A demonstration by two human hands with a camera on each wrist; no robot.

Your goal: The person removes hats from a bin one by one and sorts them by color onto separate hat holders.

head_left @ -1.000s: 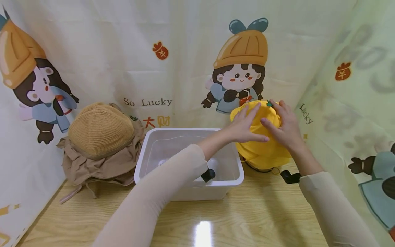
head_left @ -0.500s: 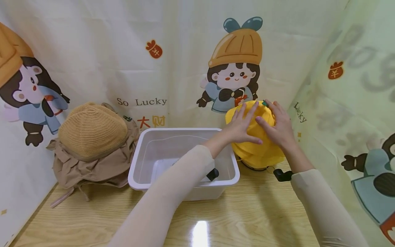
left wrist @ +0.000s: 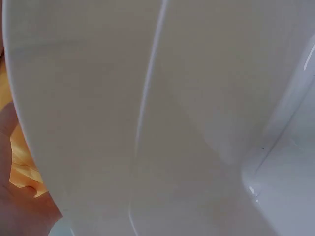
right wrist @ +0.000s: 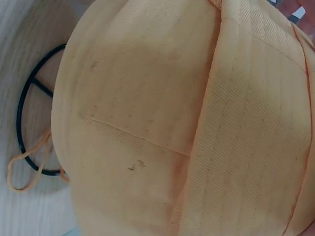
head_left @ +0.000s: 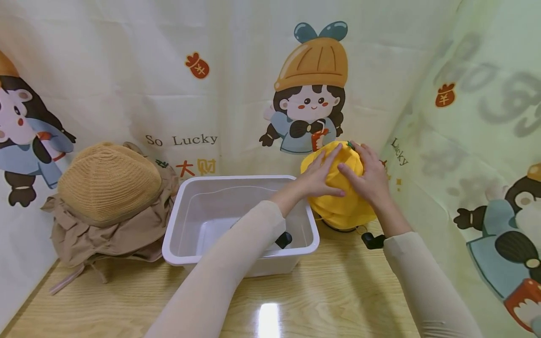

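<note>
A yellow cloth hat [head_left: 341,212] with a small green piece at its top sits on a black wire stand [right wrist: 20,115] on the table. My left hand [head_left: 316,181] rests on the hat's left side with its fingers spread, its forearm crossing above the white bin [head_left: 181,259]. On the other side, my right hand [head_left: 372,182] lies against the hat, thumb and fingers apart. The hat's stitched panels fill the right wrist view, and a yellow cord [right wrist: 29,184] hangs beside the stand's ring. Mostly the bin's inner wall shows in the left wrist view.
Left of the bin, a tan knitted hat [head_left: 109,183] sits on top of a brown cloth hat [head_left: 139,241] with straps hanging down. A printed curtain [head_left: 236,56] stands close behind and to both sides of the wooden table [head_left: 329,291].
The head view has swung a little to the right, so the whole scene sits further left in it. Both hands stay on the yellow hat.
</note>
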